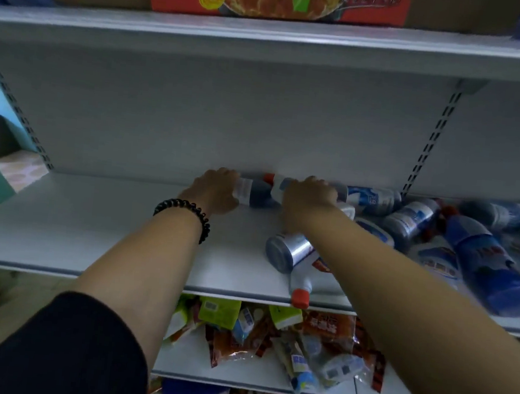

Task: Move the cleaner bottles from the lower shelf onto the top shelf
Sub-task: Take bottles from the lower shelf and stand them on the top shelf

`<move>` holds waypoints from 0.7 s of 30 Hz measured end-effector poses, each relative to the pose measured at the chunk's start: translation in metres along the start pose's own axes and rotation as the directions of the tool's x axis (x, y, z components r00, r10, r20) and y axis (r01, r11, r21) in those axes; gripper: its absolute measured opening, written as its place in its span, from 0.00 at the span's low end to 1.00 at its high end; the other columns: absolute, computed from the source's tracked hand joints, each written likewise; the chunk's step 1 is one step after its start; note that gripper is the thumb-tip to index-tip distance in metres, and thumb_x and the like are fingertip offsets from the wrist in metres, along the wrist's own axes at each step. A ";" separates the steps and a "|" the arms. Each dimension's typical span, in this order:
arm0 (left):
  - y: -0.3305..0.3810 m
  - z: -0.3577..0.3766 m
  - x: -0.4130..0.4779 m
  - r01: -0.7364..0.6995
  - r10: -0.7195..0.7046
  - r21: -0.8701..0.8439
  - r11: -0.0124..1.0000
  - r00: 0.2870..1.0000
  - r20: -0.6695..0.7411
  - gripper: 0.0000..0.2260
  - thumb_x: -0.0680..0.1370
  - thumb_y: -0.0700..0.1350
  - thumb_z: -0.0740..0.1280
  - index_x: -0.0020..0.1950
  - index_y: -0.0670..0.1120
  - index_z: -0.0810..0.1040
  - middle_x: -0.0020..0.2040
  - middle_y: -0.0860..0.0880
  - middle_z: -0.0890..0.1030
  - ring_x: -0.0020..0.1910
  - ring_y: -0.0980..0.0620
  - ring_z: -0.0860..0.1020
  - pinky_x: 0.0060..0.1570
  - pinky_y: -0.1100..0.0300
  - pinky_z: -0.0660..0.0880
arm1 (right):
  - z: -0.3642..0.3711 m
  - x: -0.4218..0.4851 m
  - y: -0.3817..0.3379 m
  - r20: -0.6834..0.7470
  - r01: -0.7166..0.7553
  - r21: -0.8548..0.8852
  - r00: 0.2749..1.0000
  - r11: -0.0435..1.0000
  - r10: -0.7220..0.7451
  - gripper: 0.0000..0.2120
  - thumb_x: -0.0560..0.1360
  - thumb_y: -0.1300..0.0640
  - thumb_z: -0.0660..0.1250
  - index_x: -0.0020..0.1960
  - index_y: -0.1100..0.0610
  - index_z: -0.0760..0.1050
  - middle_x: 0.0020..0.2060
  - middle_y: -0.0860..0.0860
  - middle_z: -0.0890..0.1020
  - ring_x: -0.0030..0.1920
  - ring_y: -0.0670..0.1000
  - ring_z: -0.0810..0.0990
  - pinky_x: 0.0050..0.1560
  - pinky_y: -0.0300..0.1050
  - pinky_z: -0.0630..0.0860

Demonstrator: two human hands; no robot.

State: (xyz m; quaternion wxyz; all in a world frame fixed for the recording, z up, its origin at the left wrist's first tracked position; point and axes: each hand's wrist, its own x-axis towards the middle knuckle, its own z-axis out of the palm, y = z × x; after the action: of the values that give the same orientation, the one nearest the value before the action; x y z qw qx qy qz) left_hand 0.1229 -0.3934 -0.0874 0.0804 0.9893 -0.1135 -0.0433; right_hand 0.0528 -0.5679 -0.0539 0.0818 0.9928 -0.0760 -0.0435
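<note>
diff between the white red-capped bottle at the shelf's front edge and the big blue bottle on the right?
Colour: the white plastic bottle with the red cap has a silvery label; the large blue plastic bottle has a blue body.
Pose: the white bottle's cap points forward, past the front edge of the white shelf; the blue bottle's base faces forward.
Both lie on their sides on that shelf, unheld.

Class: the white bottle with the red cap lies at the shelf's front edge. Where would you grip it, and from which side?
Probably the narrow neck just behind the red cap, coming from the front. The white bottle lies on its side, cap pointing out over the shelf edge, and the right forearm covers its body.
</note>
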 end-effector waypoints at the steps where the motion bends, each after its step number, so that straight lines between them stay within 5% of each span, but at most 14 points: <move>1: 0.002 0.004 0.007 0.005 -0.005 0.037 0.999 1.000 -0.002 0.28 0.78 0.51 0.66 0.77 0.49 0.64 0.74 0.46 0.69 0.69 0.41 0.71 0.67 0.43 0.70 | 0.002 0.003 -0.004 0.005 -0.028 -0.016 1.000 0.999 0.028 0.28 0.80 0.50 0.63 0.76 0.58 0.62 0.69 0.62 0.69 0.67 0.66 0.71 0.63 0.61 0.72; 8: 0.015 0.024 0.032 -0.003 0.023 0.293 0.956 0.998 -0.065 0.28 0.77 0.58 0.69 0.72 0.47 0.68 0.70 0.43 0.69 0.68 0.40 0.70 0.69 0.39 0.65 | 0.010 0.013 0.005 -0.097 0.042 -0.102 0.994 0.994 -0.052 0.22 0.83 0.57 0.57 0.75 0.63 0.62 0.68 0.65 0.70 0.66 0.66 0.73 0.63 0.61 0.71; 12: 0.011 0.010 0.019 0.099 -0.105 0.203 0.974 0.994 0.019 0.30 0.77 0.60 0.68 0.74 0.47 0.66 0.70 0.42 0.69 0.68 0.39 0.70 0.67 0.42 0.64 | 0.007 0.012 0.025 -0.173 0.145 -0.063 0.973 0.987 -0.154 0.20 0.80 0.57 0.60 0.70 0.61 0.65 0.61 0.61 0.74 0.58 0.63 0.78 0.45 0.52 0.70; 17: 0.000 0.001 -0.014 0.211 -0.202 -0.135 0.968 0.977 0.072 0.34 0.73 0.60 0.69 0.72 0.43 0.65 0.65 0.42 0.76 0.61 0.40 0.76 0.62 0.46 0.73 | -0.003 -0.006 0.042 -0.182 0.148 0.203 0.977 0.968 -0.111 0.20 0.78 0.51 0.65 0.64 0.60 0.66 0.52 0.58 0.76 0.49 0.61 0.79 0.43 0.51 0.73; 21: 0.005 -0.019 -0.054 0.220 -0.183 -0.604 0.766 0.975 0.124 0.15 0.80 0.53 0.66 0.55 0.40 0.77 0.46 0.43 0.82 0.37 0.52 0.81 0.31 0.64 0.76 | -0.014 -0.025 0.043 -0.119 0.053 0.633 0.992 0.772 0.029 0.20 0.78 0.46 0.64 0.59 0.61 0.69 0.47 0.56 0.79 0.46 0.58 0.80 0.45 0.47 0.75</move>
State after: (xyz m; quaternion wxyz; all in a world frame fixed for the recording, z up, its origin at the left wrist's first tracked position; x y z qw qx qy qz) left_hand 0.0716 -0.3826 -0.0647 0.3890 0.9140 0.0113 -0.1148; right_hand 0.0233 -0.6037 -0.0308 -0.2540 0.9633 -0.0749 0.0450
